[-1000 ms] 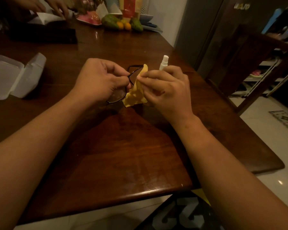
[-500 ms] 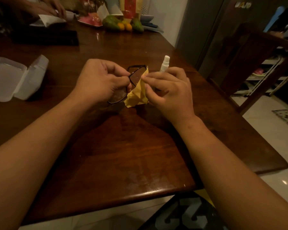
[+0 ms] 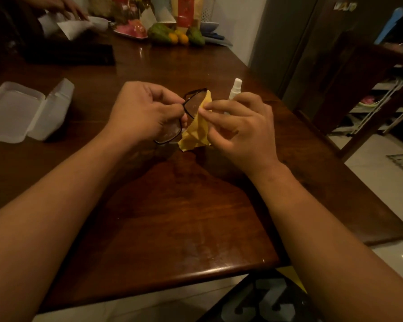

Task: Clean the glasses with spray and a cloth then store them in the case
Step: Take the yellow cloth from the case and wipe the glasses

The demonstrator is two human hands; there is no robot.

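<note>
Both forearms reach forward above the surface (image 3: 172, 217). The left hand (image 3: 144, 112) grips the glasses (image 3: 191, 105); the right hand (image 3: 240, 129) pinches the cloth (image 3: 196, 133) against a lens.

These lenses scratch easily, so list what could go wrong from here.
1. The left hand grips the glasses by the frame, with its fingers close to the lower lens. They may smudge it.
2. The spray stands upright just behind the right hand, so a wide wipe could tip it.
3. The right hand pinches the cloth on the upper lens. Hard rubbing could twist the frame.
</note>
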